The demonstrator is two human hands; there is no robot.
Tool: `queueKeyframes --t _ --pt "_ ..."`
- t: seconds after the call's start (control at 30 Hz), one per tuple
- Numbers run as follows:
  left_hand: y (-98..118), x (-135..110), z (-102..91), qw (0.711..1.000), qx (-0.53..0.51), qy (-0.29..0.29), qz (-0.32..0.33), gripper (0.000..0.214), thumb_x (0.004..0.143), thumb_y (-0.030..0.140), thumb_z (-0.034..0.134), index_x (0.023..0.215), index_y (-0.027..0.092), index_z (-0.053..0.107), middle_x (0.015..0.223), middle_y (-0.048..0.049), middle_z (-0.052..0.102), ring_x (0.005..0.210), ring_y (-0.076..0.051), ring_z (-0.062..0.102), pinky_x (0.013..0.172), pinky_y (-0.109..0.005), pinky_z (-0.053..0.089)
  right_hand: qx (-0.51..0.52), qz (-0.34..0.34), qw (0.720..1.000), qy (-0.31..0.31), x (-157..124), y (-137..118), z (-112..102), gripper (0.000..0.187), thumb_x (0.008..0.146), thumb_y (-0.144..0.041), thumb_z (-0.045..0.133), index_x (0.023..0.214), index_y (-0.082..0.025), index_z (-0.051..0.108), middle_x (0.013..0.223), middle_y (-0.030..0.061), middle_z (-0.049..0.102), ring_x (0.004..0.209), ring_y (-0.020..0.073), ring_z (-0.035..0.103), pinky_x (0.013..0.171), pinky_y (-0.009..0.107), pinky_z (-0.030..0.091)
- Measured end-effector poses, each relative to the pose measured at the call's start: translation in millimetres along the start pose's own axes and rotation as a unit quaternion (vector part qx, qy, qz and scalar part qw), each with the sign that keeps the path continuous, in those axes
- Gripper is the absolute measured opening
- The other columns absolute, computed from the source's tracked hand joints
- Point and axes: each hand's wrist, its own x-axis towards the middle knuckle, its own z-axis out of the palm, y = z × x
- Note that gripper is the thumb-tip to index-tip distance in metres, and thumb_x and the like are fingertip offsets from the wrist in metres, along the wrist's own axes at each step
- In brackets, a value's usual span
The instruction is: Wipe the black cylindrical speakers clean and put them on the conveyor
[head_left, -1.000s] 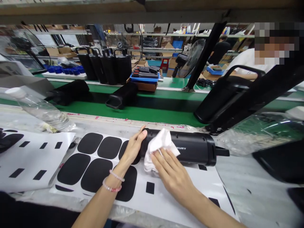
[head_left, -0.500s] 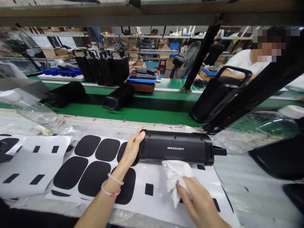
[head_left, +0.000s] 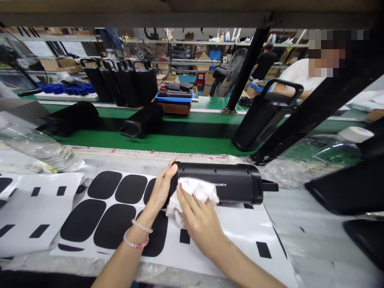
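Right hand [head_left: 201, 220] holds a bunched cloth [head_left: 196, 188] against the front of the black unit [head_left: 240, 190]; left hand [head_left: 160, 186] grips its left end. Unit lies sideways over the sheet's [head_left: 234, 228] far edge, on the tabletop [head_left: 303, 212]. Beyond: green belt [head_left: 186, 145].

- Black case [head_left: 231, 174], five o'clock: lettering partly hidden by white cloth [head_left: 195, 188].
- Bottle [head_left: 39, 144], nine o'clock: cut off by edge.
- Person [head_left: 298, 72], two o'clock: head pixelated.
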Motion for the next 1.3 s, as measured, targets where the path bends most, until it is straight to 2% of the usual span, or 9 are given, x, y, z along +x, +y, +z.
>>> queueKeyframes --t 0.1,0.17,0.27,0.43,0.6,0.73,0.83,1.03,1.3 --pt "0 0 0.4 1.000 0.007 -0.002 -0.002 0.063 0.087 0.059 0.058 0.136 0.020 0.058 0.138 -0.0088 0.061 0.145 -0.030 0.035 0.121 -0.046 0.024 -0.004 -0.048 0.999 -0.018 -12 6 -5 0.044 0.091 0.000 0.042 0.131 -0.007 0.059 0.109 0.0078 0.075 0.073 0.0161 0.066 0.056 0.031 0.046" --pt "0 0 0.6 1.000 0.011 -0.004 -0.003 0.063 0.086 0.059 0.058 0.136 0.020 0.058 0.139 -0.0086 0.060 0.146 -0.030 0.034 0.120 -0.046 0.026 0.000 -0.041 0.999 -0.016 -7 12 -8 0.043 0.093 -0.004 0.043 0.133 -0.008 0.057 0.115 0.0095 0.073 0.083 0.0177 0.067 0.062 0.033 0.047" --pt "1 0 0.6 1.000 0.014 0.000 -0.002 0.063 0.086 0.059 0.059 0.136 0.021 0.058 0.138 -0.0081 0.062 0.145 -0.030 0.035 0.120 -0.045 0.027 0.004 0.015 1.000 0.015 8 11 -5 0.038 0.095 -0.012 0.046 0.131 -0.004 0.058 0.128 0.0143 0.066 0.108 0.0240 0.063 0.086 0.038 0.049" --pt "2 0 -0.2 1.000 0.016 0.000 -0.008 0.065 0.086 0.061 0.057 0.136 0.020 0.058 0.135 -0.0090 0.064 0.146 -0.031 0.034 0.120 -0.048 0.027 0.072 -0.016 0.997 0.001 -15 -3 -10 0.035 0.093 -0.005 0.044 0.123 -0.008 0.062 0.113 0.0107 0.073 0.090 0.0204 0.067 0.077 0.033 0.051" --pt "-1 1 -0.9 1.000 0.014 0.006 -0.017 0.065 0.084 0.062 0.059 0.135 0.021 0.059 0.132 -0.0091 0.066 0.145 -0.033 0.035 0.119 -0.050 0.027 0.207 0.126 0.968 -0.073 -42 20 -49 0.025 0.098 -0.015 0.039 0.113 -0.016 0.058 0.087 0.0057 0.071 0.078 0.0174 0.067 0.070 0.029 0.053" --pt "-1 1 -0.6 1.000 0.011 0.010 -0.019 0.065 0.084 0.061 0.060 0.135 0.020 0.059 0.131 -0.0092 0.066 0.142 -0.033 0.040 0.118 -0.049 0.030 0.141 0.171 0.970 -0.100 -19 37 -69 0.024 0.099 -0.032 0.041 0.090 -0.020 0.059 0.080 0.0045 0.063 0.074 0.0204 0.058 0.067 0.034 0.046" --pt "2 -1 0.4 1.000 0.012 0.010 -0.019 0.064 0.084 0.060 0.060 0.135 0.020 0.059 0.130 -0.0088 0.067 0.140 -0.033 0.043 0.117 -0.047 0.033 0.088 0.163 0.978 -0.093 -3 38 -62 0.041 0.100 -0.039 0.042 0.065 -0.020 0.051 0.074 0.0041 0.055 0.070 0.0192 0.048 0.065 0.033 0.037" --pt "4 -1 1.8 1.000 0.015 0.011 -0.021 0.066 0.083 0.061 0.060 0.134 0.019 0.060 0.134 -0.0089 0.064 0.141 -0.034 0.042 0.116 -0.047 0.033 0.067 0.079 0.994 -0.026 9 29 -32 0.012 0.097 -0.020 0.049 0.090 -0.016 0.058 0.079 0.0032 0.059 0.072 0.0180 0.048 0.069 0.032 0.031" --pt "6 -1 3.1 1.000 0.018 0.014 -0.018 0.062 0.085 0.059 0.058 0.133 0.020 0.061 0.136 -0.0064 0.063 0.143 -0.033 0.038 0.119 -0.046 0.029 0.028 0.150 0.987 -0.058 29 6 -20 0.014 0.093 -0.028 0.056 0.081 -0.020 0.055 0.079 0.0031 0.058 0.075 0.0219 0.045 0.070 0.034 0.029"
